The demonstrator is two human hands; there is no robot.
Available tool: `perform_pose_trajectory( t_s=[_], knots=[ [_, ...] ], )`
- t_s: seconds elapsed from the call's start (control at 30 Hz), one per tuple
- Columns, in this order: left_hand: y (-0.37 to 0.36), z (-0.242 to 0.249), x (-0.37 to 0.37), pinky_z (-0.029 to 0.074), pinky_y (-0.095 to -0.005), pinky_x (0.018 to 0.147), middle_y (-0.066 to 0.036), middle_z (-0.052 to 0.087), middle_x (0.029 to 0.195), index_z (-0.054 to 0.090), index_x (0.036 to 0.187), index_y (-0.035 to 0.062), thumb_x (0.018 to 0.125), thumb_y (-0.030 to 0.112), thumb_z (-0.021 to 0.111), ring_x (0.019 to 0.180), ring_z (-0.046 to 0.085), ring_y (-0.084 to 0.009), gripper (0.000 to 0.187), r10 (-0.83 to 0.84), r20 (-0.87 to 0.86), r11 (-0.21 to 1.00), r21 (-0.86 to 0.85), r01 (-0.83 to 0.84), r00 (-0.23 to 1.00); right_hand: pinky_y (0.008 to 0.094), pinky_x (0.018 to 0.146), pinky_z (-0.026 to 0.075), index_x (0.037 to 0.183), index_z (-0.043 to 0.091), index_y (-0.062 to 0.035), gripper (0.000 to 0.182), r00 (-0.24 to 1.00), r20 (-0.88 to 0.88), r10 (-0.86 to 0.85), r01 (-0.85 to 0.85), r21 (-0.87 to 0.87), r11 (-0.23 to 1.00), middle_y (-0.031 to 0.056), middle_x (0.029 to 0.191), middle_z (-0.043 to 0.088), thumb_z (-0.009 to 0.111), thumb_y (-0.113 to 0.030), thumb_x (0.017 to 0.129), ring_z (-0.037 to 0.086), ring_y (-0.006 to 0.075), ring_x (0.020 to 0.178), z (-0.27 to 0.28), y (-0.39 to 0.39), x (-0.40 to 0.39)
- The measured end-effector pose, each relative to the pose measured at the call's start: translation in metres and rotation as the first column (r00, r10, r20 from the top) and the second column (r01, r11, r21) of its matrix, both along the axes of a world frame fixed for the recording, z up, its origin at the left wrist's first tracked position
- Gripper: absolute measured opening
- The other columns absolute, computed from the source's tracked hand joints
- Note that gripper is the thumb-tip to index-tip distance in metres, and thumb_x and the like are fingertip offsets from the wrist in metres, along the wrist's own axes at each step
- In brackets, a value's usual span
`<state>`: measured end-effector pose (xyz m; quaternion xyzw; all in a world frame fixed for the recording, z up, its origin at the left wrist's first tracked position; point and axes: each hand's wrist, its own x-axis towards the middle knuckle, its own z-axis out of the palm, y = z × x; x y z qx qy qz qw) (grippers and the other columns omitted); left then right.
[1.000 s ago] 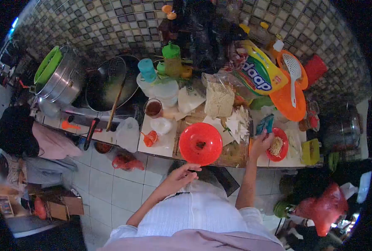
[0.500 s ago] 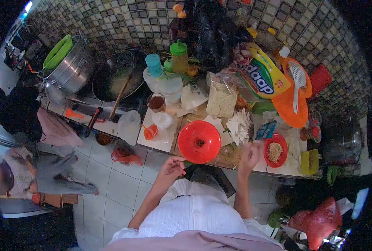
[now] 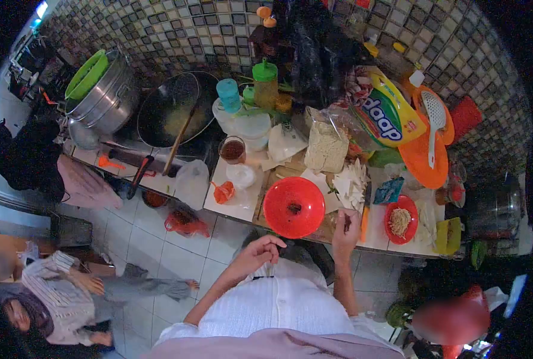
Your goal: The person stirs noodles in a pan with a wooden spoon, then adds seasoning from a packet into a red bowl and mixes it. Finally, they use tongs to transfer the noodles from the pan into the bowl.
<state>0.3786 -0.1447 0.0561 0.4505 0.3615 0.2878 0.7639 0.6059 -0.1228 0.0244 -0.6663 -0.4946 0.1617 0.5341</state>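
Observation:
A red bowl (image 3: 294,207) with a small dark heap at its bottom sits at the front edge of the counter. Just below its rim is my left hand (image 3: 259,254), fingers loosely bent and apart, with nothing seen in it. My right hand (image 3: 345,236) is raised to the right of the bowl, its fingers closed together; a small dark bit shows between them, too small to name. Behind it lie white cut pieces (image 3: 351,182) on a wooden cutting board (image 3: 265,206). Beside my right hand is an orange-handled tool (image 3: 365,222), partly hidden.
A smaller red bowl (image 3: 401,219) holds pale shreds. Further back are a bagged pale block (image 3: 326,146), a glass of brown liquid (image 3: 232,149) and a yellow packet (image 3: 392,110). A wok (image 3: 150,122) with a strainer stands left. Another person (image 3: 69,293) sits on the floor at lower left.
My right hand has moved left and down, from near the smaller red bowl toward the larger one. My left hand has dropped slightly off the bowl's rim. The person on the floor has shifted right.

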Motion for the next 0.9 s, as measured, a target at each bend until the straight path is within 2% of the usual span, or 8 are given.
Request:
perform_pose_trajectory(
  t_s=[0.17,0.23,0.37,0.43,0.57,0.63,0.73,0.9],
  knots=[
    [0.016,-0.005,-0.01,0.038,-0.0206,0.065,0.0,0.044,0.069,0.045,0.106,0.0032,0.072,-0.009,0.037,0.065,0.044,-0.0078,0.037,-0.17,0.047,0.985,0.05,0.167,0.984,0.0217,0.051,0.032,0.074,0.052,-0.002,0.019,0.997,-0.073,-0.026,0.024,-0.034,0.999,-0.0007,0.062,0.044,0.049,-0.017,0.085,0.039,0.0068,0.057,-0.008,0.002,-0.007],
    [0.025,0.001,-0.013,0.038,-0.021,0.065,0.0,0.043,0.068,0.043,0.106,0.0024,0.068,-0.013,0.036,0.065,0.044,-0.0072,0.041,-0.259,0.071,0.964,0.071,0.254,0.963,0.0221,0.05,0.03,0.073,0.052,-0.0018,0.018,0.996,0.083,-0.045,0.05,-0.06,0.997,-0.0001,0.06,0.044,0.05,-0.017,0.084,0.038,0.0073,0.056,-0.013,0.002,-0.006],
    [0.036,0.005,-0.023,0.035,-0.0197,0.063,0.002,0.043,0.071,0.045,0.105,0.0043,0.066,-0.011,0.038,0.066,0.041,-0.0071,0.042,-0.345,0.102,0.939,0.048,0.341,0.933,0.0227,0.048,0.027,0.066,0.046,-0.0019,0.023,0.986,0.07,-0.149,0.156,-0.103,0.982,-0.0003,0.059,0.036,0.051,-0.015,0.083,0.033,0.0083,0.055,-0.006,-0.002,-0.02],
    [0.039,-0.001,-0.03,0.035,-0.0202,0.065,0.001,0.044,0.076,0.045,0.106,0.0046,0.07,-0.009,0.04,0.07,0.042,-0.0076,0.038,-0.37,0.062,0.928,0.058,0.367,0.927,0.023,0.048,0.026,0.063,0.037,-0.0024,0.028,0.961,0.132,-0.241,0.237,0.051,0.97,-0.0008,0.058,0.027,0.053,-0.015,0.082,0.028,0.0091,0.055,-0.005,-0.002,-0.024],
    [0.049,-0.007,-0.048,0.037,-0.0215,0.068,0.0,0.045,0.079,0.044,0.107,0.005,0.077,-0.002,0.044,0.074,0.044,-0.0081,0.031,-0.383,0.016,0.922,0.071,0.381,0.924,0.0241,0.049,0.025,0.062,0.03,-0.0035,0.033,0.938,0.06,-0.342,0.342,0.016,0.94,-0.0003,0.06,0.021,0.054,-0.015,0.082,0.026,0.01,0.056,-0.001,-0.009,-0.038],
    [0.053,-0.006,-0.057,0.041,-0.0225,0.068,-0.001,0.046,0.078,0.043,0.107,0.003,0.081,0.001,0.04,0.07,0.045,-0.0071,0.027,-0.333,-0.069,0.937,0.087,0.338,0.94,0.0235,0.055,0.031,0.07,0.04,-0.0025,0.022,0.924,0.025,-0.382,0.381,-0.156,0.911,0.0017,0.064,0.033,0.052,-0.015,0.083,0.034,0.0103,0.06,0.004,-0.011,-0.047],
    [0.058,-0.025,-0.071,0.042,-0.0233,0.07,-0.002,0.049,0.079,0.043,0.108,0.0034,0.083,0.003,0.041,0.073,0.047,-0.0084,0.026,-0.283,0.009,0.958,0.04,0.283,0.959,0.029,0.062,0.04,0.084,0.048,-0.0007,0.015,0.921,0.039,-0.388,0.39,-0.083,0.917,0.0084,0.07,0.05,0.053,-0.014,0.081,0.048,0.0167,0.066,-0.014,-0.009,-0.059],
    [0.063,-0.036,-0.085,0.042,-0.0271,0.076,-0.007,0.054,0.087,0.032,0.12,0.0072,0.087,0.015,0.042,0.08,0.052,-0.0131,0.035,-0.255,-0.004,0.961,-0.107,0.253,0.967,0.0282,0.072,0.04,0.099,0.047,-0.002,0.022,0.971,-0.067,-0.23,0.21,-0.22,0.953,0.0085,0.086,0.053,0.05,-0.017,0.083,0.05,0.0166,0.079,-0.055,-0.023,-0.062]
  ],
)
